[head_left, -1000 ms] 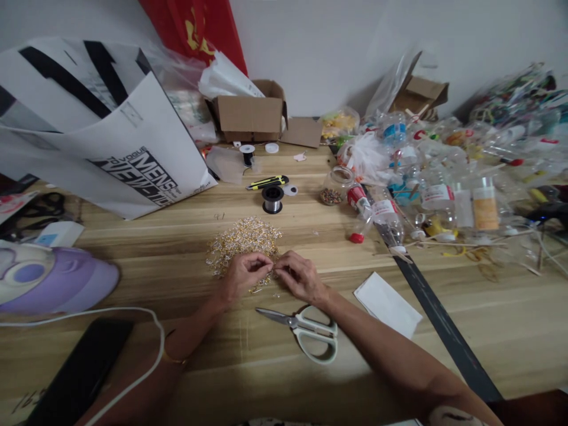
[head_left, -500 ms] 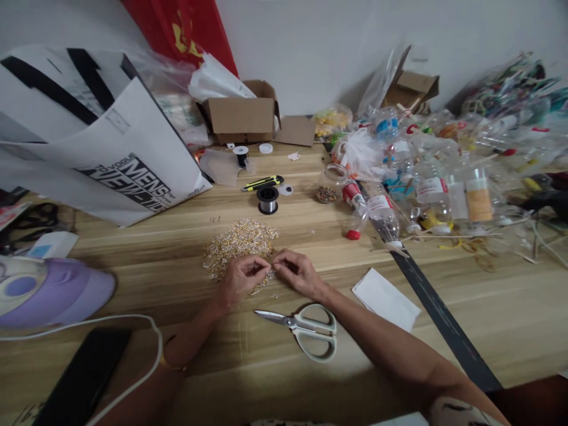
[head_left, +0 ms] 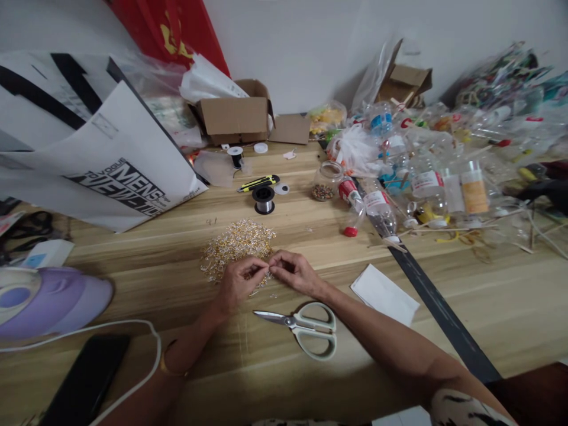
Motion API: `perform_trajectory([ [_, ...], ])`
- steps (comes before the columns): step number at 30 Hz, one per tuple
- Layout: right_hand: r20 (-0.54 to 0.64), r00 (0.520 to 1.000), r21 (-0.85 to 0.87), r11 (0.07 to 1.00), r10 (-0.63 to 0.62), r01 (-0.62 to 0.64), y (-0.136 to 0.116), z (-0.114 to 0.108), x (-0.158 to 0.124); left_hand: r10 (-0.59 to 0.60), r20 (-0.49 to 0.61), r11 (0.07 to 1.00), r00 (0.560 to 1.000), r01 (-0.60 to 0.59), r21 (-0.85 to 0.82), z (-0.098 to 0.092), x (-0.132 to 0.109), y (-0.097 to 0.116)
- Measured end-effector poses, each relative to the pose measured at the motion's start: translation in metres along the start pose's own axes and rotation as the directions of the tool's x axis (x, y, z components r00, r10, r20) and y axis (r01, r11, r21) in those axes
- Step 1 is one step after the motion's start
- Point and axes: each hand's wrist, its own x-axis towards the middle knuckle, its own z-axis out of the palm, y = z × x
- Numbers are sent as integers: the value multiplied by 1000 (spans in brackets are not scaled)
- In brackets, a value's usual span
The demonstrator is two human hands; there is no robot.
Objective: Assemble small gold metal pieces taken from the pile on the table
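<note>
My left hand (head_left: 241, 278) and my right hand (head_left: 293, 272) meet fingertip to fingertip at the near right edge of a heap of small gold and clear pieces (head_left: 235, 242), perhaps beads or clasps. Both hands are closed in a pinch. Whatever lies between the fingertips is too small to make out. Just below the hands a pair of scissors (head_left: 290, 321) with pale handles lies on the wooden table, its blades pointing left. Beyond the heap stands a spool of silvery wire (head_left: 264, 201), with a yellow and black utility knife (head_left: 260, 183) behind it.
A glass jar of beads (head_left: 325, 186) and many plastic bottles (head_left: 378, 207) crowd the right back. Folded white paper (head_left: 384, 294) lies right of my forearm. On the left are a white paper bag (head_left: 119, 160), a purple device (head_left: 57, 299), a white cable (head_left: 153, 331) and a black phone (head_left: 86, 378).
The view has shifted slightly, so the things on the table appear a little further left. My hands keep the same pinch over the edge of the heap.
</note>
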Motion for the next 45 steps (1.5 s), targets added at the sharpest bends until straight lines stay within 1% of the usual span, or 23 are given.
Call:
perform_trajectory([
  [7, 10, 1000, 13, 1000, 3, -3, 0, 0, 1, 58, -19, 996, 998, -57, 70, -1, 0, 2],
  [16, 5, 1000, 17, 1000, -24, 24, 0, 0, 0, 28, -23, 997, 999, -26, 72, -1, -1, 6],
  [21, -27, 1000, 17, 1000, -13, 14, 2, 0, 0, 45, -33, 996, 998, -42, 85, 0, 0, 5],
  [24, -14, 1000, 26, 1000, -3, 3, 2, 0, -1, 53, -34, 995, 998, -50, 83, 0, 0, 5],
  [28, 17, 1000, 26, 1000, 10, -11, 0, 0, 0, 33, -32, 997, 999, -30, 77, 0, -1, 7],
  [36, 5, 1000, -33, 999, -19, 19, 0, -1, 0, 52, -39, 994, 998, -48, 95, 0, -1, 6],
  [41, 0, 999, -75, 996, -53, 53, -1, -1, -1, 58, -36, 997, 998, -57, 51, 0, 0, 5],
  [45, -1, 998, -79, 995, -59, 59, -1, -1, -1, 29, -34, 1000, 999, -29, 1, 1, 1, 4],
])
